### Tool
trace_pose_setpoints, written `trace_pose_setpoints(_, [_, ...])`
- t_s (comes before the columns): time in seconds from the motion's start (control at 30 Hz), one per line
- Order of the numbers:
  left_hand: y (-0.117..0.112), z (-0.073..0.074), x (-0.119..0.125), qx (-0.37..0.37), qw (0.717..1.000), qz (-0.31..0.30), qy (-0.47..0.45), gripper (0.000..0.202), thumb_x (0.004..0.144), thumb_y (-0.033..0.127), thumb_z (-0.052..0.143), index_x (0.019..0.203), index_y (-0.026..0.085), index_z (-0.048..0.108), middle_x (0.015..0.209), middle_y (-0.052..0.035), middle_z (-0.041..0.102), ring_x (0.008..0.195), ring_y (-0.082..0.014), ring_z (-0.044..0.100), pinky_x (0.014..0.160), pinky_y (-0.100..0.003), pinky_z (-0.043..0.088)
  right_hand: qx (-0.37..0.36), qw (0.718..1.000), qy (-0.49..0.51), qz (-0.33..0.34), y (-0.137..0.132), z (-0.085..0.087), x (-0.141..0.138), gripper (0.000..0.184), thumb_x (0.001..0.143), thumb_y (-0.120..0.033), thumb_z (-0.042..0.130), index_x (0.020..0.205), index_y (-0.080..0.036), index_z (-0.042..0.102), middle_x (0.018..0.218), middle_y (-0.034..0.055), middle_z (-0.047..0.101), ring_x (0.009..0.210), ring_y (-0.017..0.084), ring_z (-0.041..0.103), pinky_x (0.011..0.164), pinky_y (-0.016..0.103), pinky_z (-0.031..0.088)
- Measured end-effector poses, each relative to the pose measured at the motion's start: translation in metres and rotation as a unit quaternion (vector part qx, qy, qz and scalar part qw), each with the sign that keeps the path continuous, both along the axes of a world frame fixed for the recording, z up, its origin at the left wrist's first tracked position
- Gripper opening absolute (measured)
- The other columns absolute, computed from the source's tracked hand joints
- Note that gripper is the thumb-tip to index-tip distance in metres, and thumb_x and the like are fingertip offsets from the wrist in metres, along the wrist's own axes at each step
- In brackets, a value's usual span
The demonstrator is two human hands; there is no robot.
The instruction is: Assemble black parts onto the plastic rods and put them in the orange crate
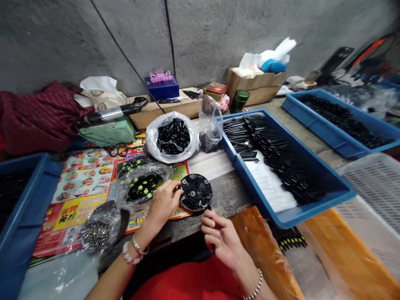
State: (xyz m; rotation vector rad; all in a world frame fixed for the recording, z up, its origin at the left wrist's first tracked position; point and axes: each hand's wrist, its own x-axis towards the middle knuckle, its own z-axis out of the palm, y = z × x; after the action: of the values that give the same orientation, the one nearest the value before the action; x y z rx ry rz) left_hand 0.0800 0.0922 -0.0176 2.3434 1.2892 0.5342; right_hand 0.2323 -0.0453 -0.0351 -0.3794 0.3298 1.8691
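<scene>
My left hand (164,203) reaches to the left rim of a round black dish (196,192) full of small black parts, its fingers pinched together at the edge on something I cannot make out. Just below the dish sits my right hand (220,235), fingers curled into a loose fist around a thin dark piece. Both wrists wear bracelets. A clear bag of black and yellow-green parts (141,185) lies just left of my left hand.
An open bag of black pieces (173,136) sits behind the dish. A blue tray (312,196) of long black parts stands to the right, another blue tray (340,137) beyond it, a third at the left (18,225). A bag of metal springs (96,233) lies front left. White basket (375,187) at right.
</scene>
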Motion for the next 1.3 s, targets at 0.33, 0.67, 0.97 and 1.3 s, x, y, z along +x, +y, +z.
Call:
trace_pose_setpoints(0.33, [0.005, -0.004, -0.001, -0.006, 1.0, -0.013, -0.018, 0.017, 0.085, 0.016, 0.054, 0.095, 0.017, 0.068, 0.094, -0.0088, 0.07, 0.088, -0.0256, 0.065, 0.082, -0.038, 0.048, -0.032, 0.991, -0.128, -0.016, -0.001, 0.003, -0.003, 0.031, 0.068, -0.028, 0.083, 0.076, -0.013, 0.057, 0.057, -0.0073, 0.046, 0.041, 0.0, 0.026, 0.036, 0.011, 0.021])
trace_pose_setpoints(0.67, [-0.003, 0.009, -0.001, -0.015, 0.998, 0.003, -0.066, 0.01, 0.082, 0.019, 0.055, 0.077, 0.019, 0.063, 0.08, -0.0036, 0.067, 0.074, -0.0194, 0.062, 0.07, -0.03, 0.047, -0.034, 0.979, -0.199, -0.023, -0.001, 0.004, -0.007, 0.029, 0.068, -0.031, 0.081, 0.075, -0.014, 0.059, 0.057, -0.0073, 0.045, 0.042, 0.001, 0.024, 0.037, 0.012, 0.02])
trace_pose_setpoints(0.97, [-0.032, 0.028, -0.018, -0.316, 0.899, 0.025, -0.301, 0.013, 0.074, 0.02, 0.064, 0.085, 0.016, 0.07, 0.077, -0.0015, 0.07, 0.065, -0.0141, 0.062, 0.058, -0.022, 0.048, 0.038, 0.885, -0.463, 0.021, -0.005, -0.006, -0.011, 0.042, 0.07, -0.052, 0.075, 0.083, -0.013, 0.069, 0.056, -0.0048, 0.052, 0.038, 0.002, 0.034, 0.036, 0.016, 0.03])
trace_pose_setpoints(1.3, [-0.049, 0.028, -0.029, -0.424, 0.847, 0.034, -0.319, 0.01, 0.068, 0.022, 0.069, 0.071, 0.015, 0.065, 0.068, -0.0004, 0.067, 0.058, -0.0119, 0.059, 0.053, -0.021, 0.046, 0.088, 0.808, -0.578, 0.065, -0.011, -0.004, -0.026, 0.045, 0.077, -0.053, 0.069, 0.099, -0.014, 0.071, 0.062, 0.0025, 0.067, 0.041, 0.007, 0.045, 0.041, 0.019, 0.037])
